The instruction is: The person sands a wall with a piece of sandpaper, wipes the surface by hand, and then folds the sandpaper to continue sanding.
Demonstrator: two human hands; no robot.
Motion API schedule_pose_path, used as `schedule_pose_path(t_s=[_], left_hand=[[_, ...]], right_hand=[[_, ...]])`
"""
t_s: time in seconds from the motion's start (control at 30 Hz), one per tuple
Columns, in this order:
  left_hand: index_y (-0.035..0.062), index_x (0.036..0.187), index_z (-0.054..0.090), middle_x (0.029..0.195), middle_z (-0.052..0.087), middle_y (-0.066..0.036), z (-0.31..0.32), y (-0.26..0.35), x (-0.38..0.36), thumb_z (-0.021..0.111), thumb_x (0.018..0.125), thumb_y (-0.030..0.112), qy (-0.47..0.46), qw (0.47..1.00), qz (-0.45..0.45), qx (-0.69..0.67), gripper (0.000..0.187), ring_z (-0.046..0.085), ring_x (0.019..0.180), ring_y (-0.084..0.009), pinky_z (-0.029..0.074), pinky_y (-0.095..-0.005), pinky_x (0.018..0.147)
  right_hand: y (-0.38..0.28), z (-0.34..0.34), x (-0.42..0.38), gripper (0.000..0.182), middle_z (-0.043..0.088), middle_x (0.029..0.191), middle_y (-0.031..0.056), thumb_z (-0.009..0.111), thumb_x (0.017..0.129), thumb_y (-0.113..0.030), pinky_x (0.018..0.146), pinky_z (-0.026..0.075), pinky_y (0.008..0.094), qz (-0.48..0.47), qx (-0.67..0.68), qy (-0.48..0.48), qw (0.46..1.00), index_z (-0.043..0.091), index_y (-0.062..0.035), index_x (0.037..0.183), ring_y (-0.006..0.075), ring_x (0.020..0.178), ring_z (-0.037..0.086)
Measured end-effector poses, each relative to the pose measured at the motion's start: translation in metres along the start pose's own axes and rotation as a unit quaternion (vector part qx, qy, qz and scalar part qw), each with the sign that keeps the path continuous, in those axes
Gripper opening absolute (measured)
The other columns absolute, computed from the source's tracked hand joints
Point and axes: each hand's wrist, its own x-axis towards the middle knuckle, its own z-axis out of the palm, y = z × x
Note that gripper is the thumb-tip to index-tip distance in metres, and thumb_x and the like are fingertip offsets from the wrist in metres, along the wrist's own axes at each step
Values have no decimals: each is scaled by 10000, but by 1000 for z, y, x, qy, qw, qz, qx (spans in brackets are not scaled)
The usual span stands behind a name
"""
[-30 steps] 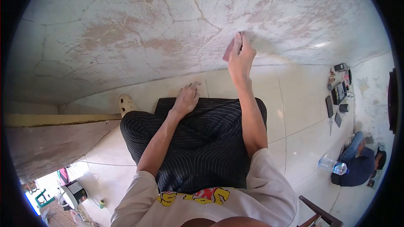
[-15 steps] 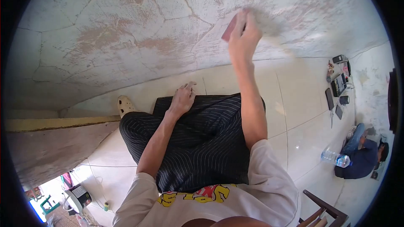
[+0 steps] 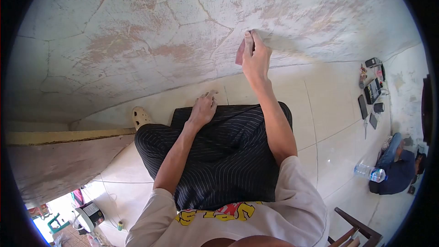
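My right hand (image 3: 257, 59) grips a reddish-brown piece of sandpaper (image 3: 239, 55) against the lower part of the wall (image 3: 183, 32). The wall is whitish and patchy, with cracks and brownish worn areas. Part of the sandpaper is hidden beneath my fingers. My left hand (image 3: 204, 109) rests at the front edge of my dark striped trousers (image 3: 215, 151), holding nothing, its dusty fingers somewhat apart.
On the tiled floor (image 3: 329, 105) at right lie a black case (image 3: 372, 90) and several small items. Farther back, a person (image 3: 395, 171) sits near a plastic bottle (image 3: 369, 172). A wooden-edged panel (image 3: 77, 135) stands at left; a bucket (image 3: 88, 217) is behind it.
My right hand has moved down the wall and slightly left, with the sandpaper still in it. My left hand stays on the trousers. The view has shifted slightly.
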Motion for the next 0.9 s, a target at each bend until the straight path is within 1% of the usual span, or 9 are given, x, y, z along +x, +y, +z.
schedule_pose_path(t_s=[0.13, 0.23, 0.3, 0.43, 0.57, 0.63, 0.67, 0.73, 0.9], left_hand=[[11, 1194, 570, 988, 647, -237, 1, 0, 4, 545, 883, 48, 2, 1000, 11, 6, 314, 615, 932, -428, 485, -506, 845], [16, 1200, 570, 989, 648, -235, 4, -4, 3, 546, 883, 49, -1, 1000, 11, 6, 320, 615, 928, -427, 485, -506, 842], [13, 1223, 558, 877, 651, -227, 3, -2, 3, 531, 897, 8, 20, 999, 32, 21, 327, 638, 803, -398, 497, -459, 739], [25, 1199, 573, 974, 649, -225, -1, 2, 2, 542, 891, 53, 8, 1000, 2, 4, 311, 615, 929, -423, 484, -508, 840], [25, 1210, 563, 962, 649, -230, 3, -1, -2, 542, 900, 60, -1, 1000, -15, -10, 312, 613, 924, -430, 480, -514, 837], [25, 1215, 558, 959, 649, -236, 1, -5, 2, 543, 902, 64, 5, 1000, -9, -10, 316, 612, 924, -436, 478, -516, 836], [12, 1216, 556, 940, 647, -239, 3, -8, 3, 538, 896, 39, 23, 1000, 19, 8, 322, 627, 875, -412, 493, -482, 800], [-1, 1218, 555, 921, 645, -241, 1, -4, 3, 532, 889, 14, 43, 998, 45, 22, 330, 641, 826, -389, 507, -449, 764], [3, 1219, 543, 886, 649, -237, 8, -15, 0, 535, 889, 19, 26, 999, 35, 30, 330, 640, 804, -399, 497, -459, 744]], right_hand=[[-8, -8, 21, 291, 533, 524, 125, 493, 1031, -221, 464, 413, 361, -61, 2, 58, 996, 624, 31, 970, 226, 423, 545], [-9, -3, 7, 311, 554, 573, 165, 503, 1026, -218, 509, 431, 387, 12, 46, 20, 999, 632, 63, 993, 289, 491, 575], [2, 3, -4, 314, 553, 569, 161, 505, 1025, -214, 507, 431, 384, -4, 41, 24, 999, 632, 73, 1015, 285, 488, 574], [7, 7, 6, 315, 579, 576, 151, 508, 1022, -209, 505, 443, 377, -72, -7, 66, 995, 636, 78, 1052, 264, 475, 585], [-11, 1, 11, 311, 618, 633, 184, 502, 1021, -207, 536, 459, 406, -21, 33, 93, 995, 639, 72, 1045, 319, 525, 610], [1, 3, -7, 316, 624, 670, 213, 500, 1020, -210, 574, 456, 431, 28, 24, -5, 999, 640, 72, 1046, 371, 578, 600], [11, 9, -9, 316, 624, 670, 213, 500, 1020, -210, 574, 456, 431, 27, 28, -5, 999, 640, 72, 1046, 371, 578, 600], [15, 15, -7, 300, 584, 617, 195, 488, 1024, -202, 550, 441, 420, -74, -1, 72, 995, 633, 60, 1036, 354, 542, 575], [-8, -4, 14, 277, 552, 574, 169, 477, 1031, -203, 521, 433, 408, -33, 17, 67, 997, 628, 29, 1016, 325, 504, 582]])
